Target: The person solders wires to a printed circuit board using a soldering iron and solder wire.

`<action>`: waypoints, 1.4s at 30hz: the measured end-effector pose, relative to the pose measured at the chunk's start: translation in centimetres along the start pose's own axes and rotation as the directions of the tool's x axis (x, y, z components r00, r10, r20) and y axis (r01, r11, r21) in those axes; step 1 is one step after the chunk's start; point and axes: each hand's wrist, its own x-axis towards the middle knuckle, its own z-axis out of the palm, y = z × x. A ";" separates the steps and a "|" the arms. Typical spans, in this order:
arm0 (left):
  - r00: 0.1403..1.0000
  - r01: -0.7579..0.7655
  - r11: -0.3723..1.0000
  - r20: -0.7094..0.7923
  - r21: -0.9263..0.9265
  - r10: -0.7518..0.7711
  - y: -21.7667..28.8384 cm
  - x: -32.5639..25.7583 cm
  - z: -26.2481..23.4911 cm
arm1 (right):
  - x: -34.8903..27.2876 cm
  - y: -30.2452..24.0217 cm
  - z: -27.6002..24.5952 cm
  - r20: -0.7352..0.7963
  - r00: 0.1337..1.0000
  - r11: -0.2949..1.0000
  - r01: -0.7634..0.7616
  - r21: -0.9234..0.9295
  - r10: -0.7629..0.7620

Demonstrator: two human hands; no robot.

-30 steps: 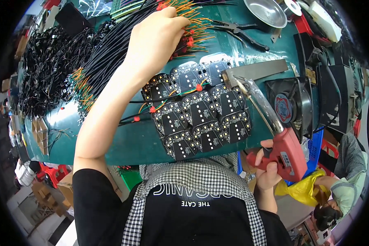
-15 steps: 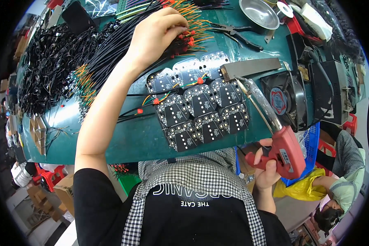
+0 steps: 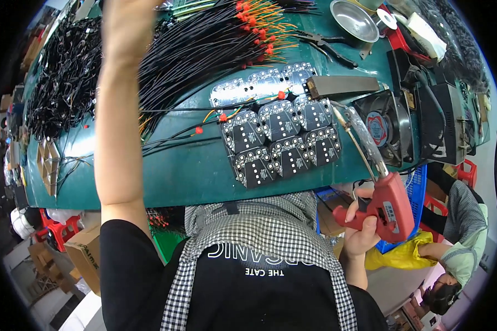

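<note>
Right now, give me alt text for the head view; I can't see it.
A person's right hand grips a red soldering gun, its tip near the right edge of a panel of black circuit boards on a green table. The left hand, blurred, is at the picture's top edge beside a bundle of orange-ended black cables, with pliers to their right.

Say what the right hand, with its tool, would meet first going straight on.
Probably the grey bar, which lies just ahead of the red soldering gun in the right hand, though depth is unclear.

red soldering gun (image 3: 392, 207) in right hand (image 3: 360, 239)
</note>
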 end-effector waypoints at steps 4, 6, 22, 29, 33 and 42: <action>0.868 -0.453 0.836 -0.060 0.311 0.493 0.7 -2.6 -5.7 | -0.4 0.2 0.4 0.000 0.999 0.999 -0.043 0.014 0.043; 0.822 -0.558 0.750 0.112 0.356 0.558 1.4 -6.6 -4.6 | -0.7 0.7 -0.1 0.033 0.998 0.998 -0.060 0.020 0.060; 0.958 0.117 0.989 0.253 0.089 -0.136 -2.4 -19.2 -0.8 | -2.1 2.0 1.0 0.280 0.940 0.980 -0.198 -0.013 0.193; 0.948 0.180 0.971 0.236 0.156 -0.213 -2.5 -19.6 0.1 | -2.1 2.5 1.0 0.351 0.904 0.968 -0.246 -0.038 0.244; 0.952 0.213 0.968 0.192 0.134 -0.237 -2.7 -19.9 0.5 | -1.9 2.5 1.3 0.368 0.900 0.970 -0.241 -0.022 0.232; 0.917 0.276 0.943 0.244 0.184 -0.316 -2.0 -19.5 0.2 | -1.9 2.5 1.4 0.354 0.909 0.969 -0.166 -0.182 0.222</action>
